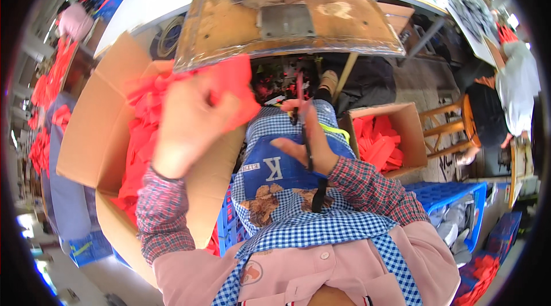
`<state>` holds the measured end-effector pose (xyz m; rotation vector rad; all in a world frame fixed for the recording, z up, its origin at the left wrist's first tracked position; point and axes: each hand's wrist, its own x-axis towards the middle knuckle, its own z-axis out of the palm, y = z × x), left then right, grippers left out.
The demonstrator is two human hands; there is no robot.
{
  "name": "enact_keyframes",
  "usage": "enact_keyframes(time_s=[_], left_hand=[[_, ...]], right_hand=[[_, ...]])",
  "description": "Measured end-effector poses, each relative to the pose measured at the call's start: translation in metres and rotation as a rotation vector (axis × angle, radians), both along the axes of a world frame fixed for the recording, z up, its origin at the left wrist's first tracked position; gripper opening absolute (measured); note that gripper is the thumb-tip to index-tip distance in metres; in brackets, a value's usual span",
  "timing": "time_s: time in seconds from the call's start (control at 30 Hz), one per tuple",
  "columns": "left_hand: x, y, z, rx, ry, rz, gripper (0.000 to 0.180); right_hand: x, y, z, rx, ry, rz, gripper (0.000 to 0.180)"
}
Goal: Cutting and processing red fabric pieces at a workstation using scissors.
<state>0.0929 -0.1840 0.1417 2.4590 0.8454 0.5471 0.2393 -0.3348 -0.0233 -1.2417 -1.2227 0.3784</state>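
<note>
My left hand (192, 116), smeared by motion, is raised over the large cardboard box at my left. Its thumb and fingers close on a bright red fabric piece (236, 85), which spreads toward the front edge of the wooden machine table. In front of my lap, my right hand (313, 139) grips slim dark-handled scissors (307, 136), with the narrow blade pointing up and away from me. A short black strap (319, 196) hangs below their lower end. The red fabric and the scissors are apart. More red fabric pieces (140, 139) are heaped in the large box (109, 99).
Ahead stands the worn wooden machine table (224, 24) with a metal plate (286, 20). A smaller cardboard box (410, 134) with red pieces is at my right, beside a blue crate (476, 208). Another person (513, 88) is at the far right near a wooden stool (468, 119).
</note>
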Motion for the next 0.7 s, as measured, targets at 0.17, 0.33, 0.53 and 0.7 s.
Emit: enact_keyframes(time_s=[0.17, 0.33, 0.53, 0.7], left_hand=[[0.053, -0.036, -0.051, -0.449, -0.181, -0.319, 0.018], [0.079, -0.051, -0.084, -0.580, -0.332, -0.351, 0.056], [0.080, -0.052, -0.110, -1.301, -0.424, -0.252, 0.026], [0.079, -0.048, -0.118, -1.091, -0.574, -0.143, 0.023]], right_hand=[[0.000, -0.017, 0.020, -0.027, 0.176, -0.079, 0.058], [0.035, -0.038, 0.023, -0.025, 0.747, 0.054, 0.038], [0.050, -0.037, 0.022, -0.120, 0.857, 0.182, 0.033], [0.053, -0.041, 0.003, -0.297, 0.463, -0.041, 0.037]])
